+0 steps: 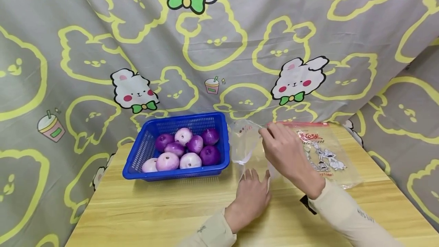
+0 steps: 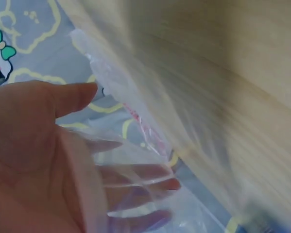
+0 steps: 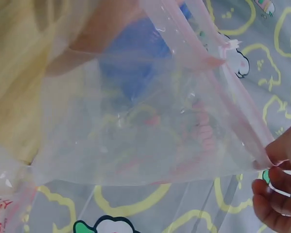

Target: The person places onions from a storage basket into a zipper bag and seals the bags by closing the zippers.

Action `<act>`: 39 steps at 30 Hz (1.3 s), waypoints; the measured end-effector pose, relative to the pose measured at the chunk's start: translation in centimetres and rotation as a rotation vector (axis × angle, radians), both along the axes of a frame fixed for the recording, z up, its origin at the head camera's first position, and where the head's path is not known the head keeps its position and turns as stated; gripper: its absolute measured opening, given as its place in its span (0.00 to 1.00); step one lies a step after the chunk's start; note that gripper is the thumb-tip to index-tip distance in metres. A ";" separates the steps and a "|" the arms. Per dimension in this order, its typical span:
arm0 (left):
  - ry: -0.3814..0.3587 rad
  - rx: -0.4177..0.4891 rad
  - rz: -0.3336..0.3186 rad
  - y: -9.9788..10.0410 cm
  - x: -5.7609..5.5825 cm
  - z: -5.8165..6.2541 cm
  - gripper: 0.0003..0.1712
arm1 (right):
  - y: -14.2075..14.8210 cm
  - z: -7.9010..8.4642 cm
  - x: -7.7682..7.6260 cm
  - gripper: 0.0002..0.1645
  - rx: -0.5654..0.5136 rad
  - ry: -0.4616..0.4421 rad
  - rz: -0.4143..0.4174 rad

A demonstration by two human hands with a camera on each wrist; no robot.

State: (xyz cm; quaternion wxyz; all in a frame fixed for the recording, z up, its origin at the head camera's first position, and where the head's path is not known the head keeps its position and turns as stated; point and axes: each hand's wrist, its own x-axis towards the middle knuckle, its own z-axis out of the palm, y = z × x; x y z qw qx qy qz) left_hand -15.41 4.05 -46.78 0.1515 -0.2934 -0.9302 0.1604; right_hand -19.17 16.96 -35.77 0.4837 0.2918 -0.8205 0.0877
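A clear plastic slider zip bag point(image 1: 247, 146) is held up beside the blue basket, its small white slider point(image 1: 242, 162) on the pale zip strip. My right hand point(image 1: 287, 155) pinches the end of the zip strip between thumb and fingers point(image 3: 276, 179). Behind the clear film, the fingers of my left hand point(image 1: 251, 195) are stretched out; in the left wrist view its thumb point(image 2: 77, 98) stands apart, outside the film. Left of the bag, the blue plastic basket point(image 1: 178, 174) holds several purple and pale onions point(image 1: 167, 161).
A second zip bag point(image 1: 324, 155), with a red zip edge and printed cartoon figures, lies flat at the right. Everything rests on a wooden table point(image 1: 164, 212). A grey patterned curtain point(image 1: 219, 52) hangs along the back edge. Something small and black point(image 1: 308, 204) shows beneath my right wrist.
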 end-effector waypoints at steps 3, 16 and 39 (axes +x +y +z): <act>-0.022 0.041 -0.057 0.3 0.0 0.3 0.33 | -0.1 0.5 -0.5 0.15 -0.029 0.038 0.026; -0.047 0.220 -0.114 -0.7 -0.5 1.6 0.39 | -0.5 0.0 -0.4 0.07 -0.015 -0.065 0.035; 0.047 0.314 -0.013 -1.2 -3.7 1.9 0.41 | 1.5 -1.2 1.6 0.07 0.004 -0.081 0.019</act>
